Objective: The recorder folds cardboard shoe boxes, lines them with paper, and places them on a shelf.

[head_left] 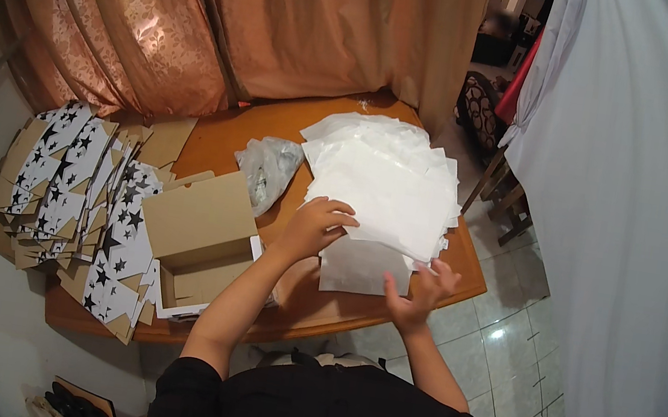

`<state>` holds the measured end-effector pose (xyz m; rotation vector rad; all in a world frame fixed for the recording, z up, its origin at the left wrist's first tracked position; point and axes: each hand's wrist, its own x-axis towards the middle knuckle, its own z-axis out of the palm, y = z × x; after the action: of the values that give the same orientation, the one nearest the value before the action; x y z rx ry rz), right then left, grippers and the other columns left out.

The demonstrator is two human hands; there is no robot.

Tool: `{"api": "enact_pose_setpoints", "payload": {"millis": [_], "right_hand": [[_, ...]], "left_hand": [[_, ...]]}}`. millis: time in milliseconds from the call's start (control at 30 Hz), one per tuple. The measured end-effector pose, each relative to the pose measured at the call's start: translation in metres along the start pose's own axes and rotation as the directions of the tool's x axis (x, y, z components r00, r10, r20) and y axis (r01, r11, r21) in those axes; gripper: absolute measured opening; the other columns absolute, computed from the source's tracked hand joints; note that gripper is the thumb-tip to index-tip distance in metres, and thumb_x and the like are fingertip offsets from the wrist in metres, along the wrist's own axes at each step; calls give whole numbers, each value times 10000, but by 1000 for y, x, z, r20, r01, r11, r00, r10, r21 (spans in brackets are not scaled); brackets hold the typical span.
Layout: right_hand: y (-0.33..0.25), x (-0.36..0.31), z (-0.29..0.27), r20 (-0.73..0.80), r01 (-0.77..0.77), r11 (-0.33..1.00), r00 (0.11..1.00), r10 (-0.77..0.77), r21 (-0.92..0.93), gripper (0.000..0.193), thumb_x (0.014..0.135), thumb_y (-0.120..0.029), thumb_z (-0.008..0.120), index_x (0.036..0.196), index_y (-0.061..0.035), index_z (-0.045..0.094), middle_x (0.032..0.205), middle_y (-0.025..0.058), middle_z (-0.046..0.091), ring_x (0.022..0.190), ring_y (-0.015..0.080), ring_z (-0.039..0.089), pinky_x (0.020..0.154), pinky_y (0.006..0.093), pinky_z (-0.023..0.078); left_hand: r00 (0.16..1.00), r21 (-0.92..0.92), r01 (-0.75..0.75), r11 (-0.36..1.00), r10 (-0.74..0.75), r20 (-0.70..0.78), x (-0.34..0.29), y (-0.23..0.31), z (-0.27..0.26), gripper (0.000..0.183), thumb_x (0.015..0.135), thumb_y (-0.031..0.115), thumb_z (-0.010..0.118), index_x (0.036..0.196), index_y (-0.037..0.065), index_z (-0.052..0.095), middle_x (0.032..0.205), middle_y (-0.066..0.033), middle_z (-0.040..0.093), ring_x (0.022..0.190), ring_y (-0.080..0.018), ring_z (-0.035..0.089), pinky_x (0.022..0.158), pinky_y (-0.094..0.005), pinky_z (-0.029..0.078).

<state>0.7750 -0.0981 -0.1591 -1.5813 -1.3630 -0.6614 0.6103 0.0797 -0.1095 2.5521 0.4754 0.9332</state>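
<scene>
A loose stack of thin white paper sheets point(393, 187) lies fanned out on the table's right part. My left hand point(320, 228) is at the stack's near left corner, thumb and fingers closed on the edge of a top sheet. One sheet point(354, 274) sticks out below the stack toward me. Over that sheet's right side is my right hand point(420, 295), its fingers spread and holding nothing; whether it touches the paper I cannot tell. Left of my left forearm stands an open cardboard box point(204, 211) with its lid raised, brown inside and showing no contents.
Flat box blanks with black stars on white point(117, 241) are piled at the left. A clear plastic bag point(268, 173) sits between box and paper on the wooden table point(215, 139). Orange curtains point(318, 25) hang behind; a white cloth point(619, 208) hangs at right.
</scene>
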Motion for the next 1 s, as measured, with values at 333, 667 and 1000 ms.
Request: {"api": "enact_pose_setpoints", "payload": {"millis": [333, 667, 1000], "right_hand": [[8, 52, 13, 249, -440, 712, 898, 364, 547, 939, 625, -203, 829, 1344, -4, 261, 1328, 168, 326, 1245, 283, 325, 1037, 374, 269], [-82, 96, 50, 709, -708, 248, 698, 103, 661, 239, 847, -200, 644, 971, 4, 628, 824, 20, 625, 731, 86, 544, 653, 223, 434], [-180, 92, 95, 739, -739, 64, 659, -138, 671, 248, 899, -205, 577, 1017, 12, 592, 914, 24, 622, 817, 72, 538, 724, 221, 420]], "left_hand": [[938, -429, 57, 901, -196, -287, -12, 42, -84, 145, 758, 24, 688, 901, 47, 676, 966, -95, 615, 902, -188, 588, 790, -292, 468], [636, -522, 286, 804, -566, -524, -105, 57, -159, 231, 862, 208, 641, 964, 2, 624, 777, -11, 602, 670, -65, 550, 588, -208, 431], [323, -423, 457, 783, -589, -741, -153, 51, -228, 250, 857, 220, 648, 964, -6, 636, 707, 8, 611, 532, -20, 477, 470, -170, 362]]}}
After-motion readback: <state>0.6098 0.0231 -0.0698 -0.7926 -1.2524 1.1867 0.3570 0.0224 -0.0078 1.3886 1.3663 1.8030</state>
